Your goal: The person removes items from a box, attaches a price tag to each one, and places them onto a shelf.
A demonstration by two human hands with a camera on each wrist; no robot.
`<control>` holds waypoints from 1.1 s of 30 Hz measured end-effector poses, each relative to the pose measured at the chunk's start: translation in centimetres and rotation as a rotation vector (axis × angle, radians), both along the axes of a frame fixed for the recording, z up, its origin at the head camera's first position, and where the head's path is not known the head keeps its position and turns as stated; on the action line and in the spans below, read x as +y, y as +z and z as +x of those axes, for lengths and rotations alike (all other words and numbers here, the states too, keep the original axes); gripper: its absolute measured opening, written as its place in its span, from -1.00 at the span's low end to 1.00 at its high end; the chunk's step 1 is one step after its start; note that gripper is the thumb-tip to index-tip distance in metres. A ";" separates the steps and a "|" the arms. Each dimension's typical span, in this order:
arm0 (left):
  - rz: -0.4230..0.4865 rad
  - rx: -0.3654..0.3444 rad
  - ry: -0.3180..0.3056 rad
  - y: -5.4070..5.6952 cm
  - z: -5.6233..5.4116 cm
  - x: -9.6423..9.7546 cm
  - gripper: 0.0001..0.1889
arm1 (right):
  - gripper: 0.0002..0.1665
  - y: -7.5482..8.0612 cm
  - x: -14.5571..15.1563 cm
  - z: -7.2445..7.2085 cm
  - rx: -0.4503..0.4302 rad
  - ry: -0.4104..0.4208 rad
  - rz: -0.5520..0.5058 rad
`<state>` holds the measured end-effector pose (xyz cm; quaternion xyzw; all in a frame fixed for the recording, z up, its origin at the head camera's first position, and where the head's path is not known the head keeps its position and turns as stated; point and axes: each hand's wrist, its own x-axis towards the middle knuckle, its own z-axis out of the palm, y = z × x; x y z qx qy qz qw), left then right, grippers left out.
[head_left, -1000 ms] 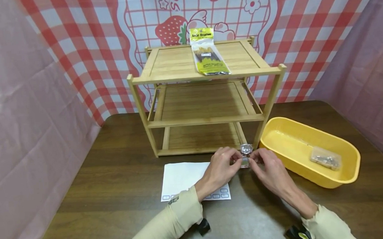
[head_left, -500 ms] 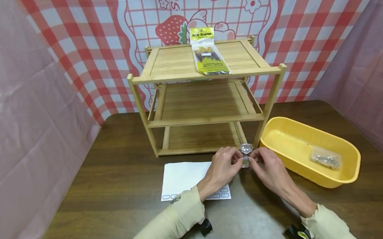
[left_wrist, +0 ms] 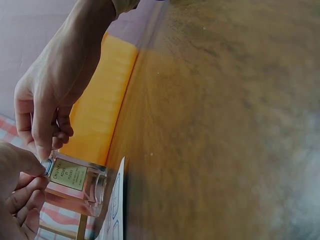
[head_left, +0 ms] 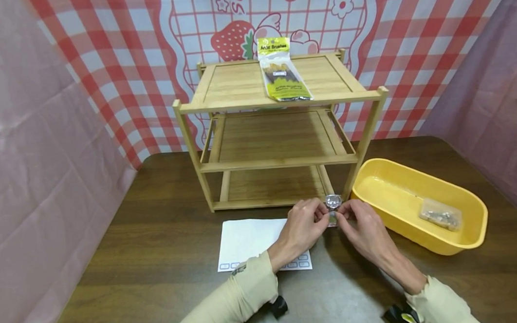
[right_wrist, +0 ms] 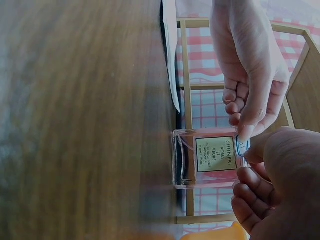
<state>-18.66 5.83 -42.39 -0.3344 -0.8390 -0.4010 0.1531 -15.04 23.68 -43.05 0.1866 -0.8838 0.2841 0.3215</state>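
Note:
A clear glass perfume bottle (head_left: 332, 220) with a faceted round cap (head_left: 333, 201) stands upright on the table by the rack's front right leg. Its pale printed label (right_wrist: 215, 154) faces the wrists. A small blue-edged sticker (right_wrist: 242, 145) lies at the top of the bottle front, just above that label. My left hand (head_left: 300, 223) grips the bottle's left side, thumb tip on the sticker. From the right, my right hand (head_left: 367, 228) holds the other side, its thumb at the sticker's opposite end. The fingers behind the bottle are partly hidden.
A white sheet (head_left: 249, 235) of blue-outlined stickers lies under my left forearm. Behind stands a three-tier wooden rack (head_left: 280, 163), a pack of artist brushes (head_left: 286, 84) on its top. At right, a yellow basin (head_left: 387, 193) holds a small clear box (head_left: 439, 214) of metal pieces.
Both hands stay at the bottle with almost no movement. My left hand and forearm have shifted very slightly to the right.

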 end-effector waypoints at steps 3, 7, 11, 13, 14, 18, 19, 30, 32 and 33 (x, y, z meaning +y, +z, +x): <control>-0.003 0.007 0.006 0.0 0.0 0.0 -0.97 | -0.75 0.0 0.0 0.0 0.001 -0.003 -0.002; -0.006 0.011 0.015 0.1 0.1 0.1 -0.97 | -0.74 0.0 0.0 0.0 0.003 -0.004 -0.001; -0.005 0.008 0.021 0.1 0.1 0.2 -0.97 | -0.74 0.0 0.0 0.0 0.005 -0.006 -0.001; 0.000 0.004 0.023 0.1 0.1 0.2 -0.95 | -0.74 0.0 0.0 0.0 0.005 -0.008 0.000; 0.002 0.002 0.024 0.1 0.1 0.3 -0.94 | -0.73 0.0 0.0 0.0 0.006 -0.008 0.000; 0.008 -0.006 0.026 0.1 0.1 0.4 -0.94 | -0.73 0.0 -0.1 0.0 0.005 -0.010 0.000; 0.007 -0.007 0.027 0.1 0.1 0.4 -0.94 | -0.73 0.0 -0.1 0.0 0.005 -0.012 0.001; -0.028 0.027 0.058 0.0 0.3 0.6 -0.93 | -0.73 0.1 -0.1 0.1 0.001 -0.019 0.003; -0.019 0.027 0.057 0.0 0.3 0.6 -0.93 | -0.73 0.1 -0.1 0.1 0.004 -0.021 0.002; -0.016 0.027 0.056 0.0 0.3 0.7 -0.93 | -0.73 0.1 -0.1 0.0 0.007 -0.021 0.001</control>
